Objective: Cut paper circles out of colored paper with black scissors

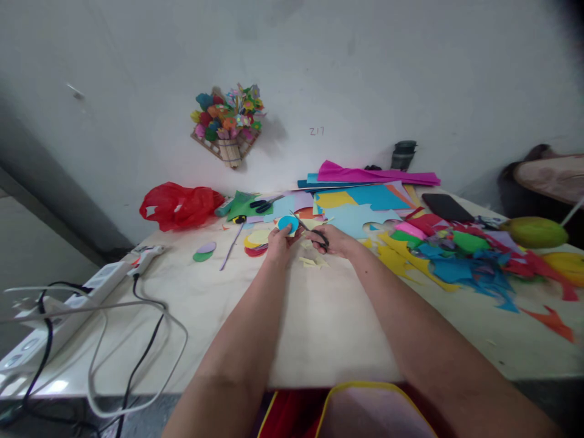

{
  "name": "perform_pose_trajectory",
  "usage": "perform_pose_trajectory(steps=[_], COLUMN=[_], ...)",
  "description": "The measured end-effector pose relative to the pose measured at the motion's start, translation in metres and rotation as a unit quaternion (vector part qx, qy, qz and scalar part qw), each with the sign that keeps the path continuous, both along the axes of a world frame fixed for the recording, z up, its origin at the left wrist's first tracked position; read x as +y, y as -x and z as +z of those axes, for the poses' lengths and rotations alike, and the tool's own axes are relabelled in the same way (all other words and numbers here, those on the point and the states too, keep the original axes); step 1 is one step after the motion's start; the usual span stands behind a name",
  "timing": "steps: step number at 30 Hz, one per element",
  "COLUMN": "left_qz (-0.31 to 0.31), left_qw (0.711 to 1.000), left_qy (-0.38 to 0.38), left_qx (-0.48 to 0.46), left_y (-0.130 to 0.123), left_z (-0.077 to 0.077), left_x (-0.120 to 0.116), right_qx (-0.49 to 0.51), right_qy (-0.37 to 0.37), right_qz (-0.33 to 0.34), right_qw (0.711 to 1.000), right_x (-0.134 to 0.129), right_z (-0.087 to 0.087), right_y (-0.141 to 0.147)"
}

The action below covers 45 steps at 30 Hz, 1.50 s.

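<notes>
Between the fingers of my left hand is a blue paper circle, with pale yellow paper showing behind its edge. My right hand grips dark-handled scissors, their blades pointing up and left beside the circle. Pale paper scraps lie on the table below the hands. Just left of my left hand rests a pile of yellow and red paper circles. Farther left are a purple and a green circle, and a thin purple strip.
Coloured sheets spread behind the hands; colourful offcuts heap at the right near a dark phone. A second pair of scissors and a red plastic bag lie at the back left. Cables run from a power strip.
</notes>
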State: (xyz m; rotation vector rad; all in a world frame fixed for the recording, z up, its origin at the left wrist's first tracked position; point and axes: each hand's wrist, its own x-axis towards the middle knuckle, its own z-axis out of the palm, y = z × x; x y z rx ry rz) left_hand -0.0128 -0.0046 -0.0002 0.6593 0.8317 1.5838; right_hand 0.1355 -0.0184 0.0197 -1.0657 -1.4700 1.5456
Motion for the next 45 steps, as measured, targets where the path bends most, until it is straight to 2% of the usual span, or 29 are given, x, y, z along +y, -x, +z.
perform_pose_trajectory(steps=[12,28,35,45], left_qz=[0.005,0.02,0.011,-0.007], left_qw=[1.0,1.0,1.0,1.0], left_qy=[-0.006,0.003,0.001,-0.003], left_qx=[0.008,0.004,0.007,0.002], left_y=[0.001,0.0,0.002,0.0], left_z=[-0.002,0.001,0.0,0.0], left_x=[0.002,0.001,0.001,0.0], right_qx=[-0.003,-0.035,-0.038,-0.025], right_qy=[-0.005,0.008,-0.011,-0.01], right_qz=[0.004,-0.011,0.009,0.002], right_qw=[1.0,0.999,0.999,1.0], right_x=[0.004,-0.005,-0.003,-0.001], right_z=[-0.005,0.005,0.001,-0.003], right_y=[-0.002,0.0,-0.005,-0.005])
